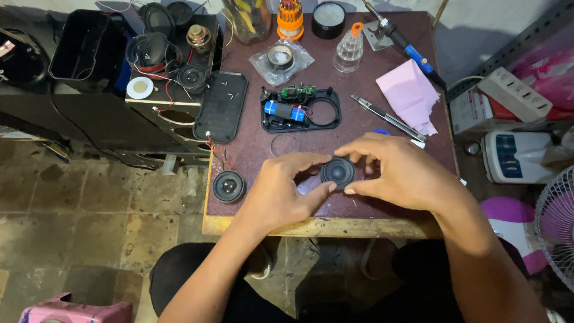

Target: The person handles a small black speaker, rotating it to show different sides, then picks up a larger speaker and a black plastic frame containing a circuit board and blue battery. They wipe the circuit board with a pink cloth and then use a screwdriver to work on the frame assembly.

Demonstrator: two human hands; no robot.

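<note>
From the head view, both hands meet over the near middle of the bench (359, 128), around a small round black speaker driver (338, 172). The left hand (281, 191) closes on it from the left, thumb and forefinger curled narrow about its rim; the right hand (400, 173) pinches it from the right, fingertips touching its edge. So the driver sits between the two grips, held by both, just above or on the bench top; which of the two I cannot tell.

A second speaker driver (228, 186) lies near the bench's left edge, with thin wires running from it toward the black grille panel (221, 106). Farther off lie an opened black housing with a blue battery (299, 110), a utility knife (388, 118), a pink cloth (409, 93) and a soldering iron (400, 40).

The risk, as I judge it: fingertips pressing on the soft cone could dent it, and the driver at the left edge could be knocked off by the left forearm.
</note>
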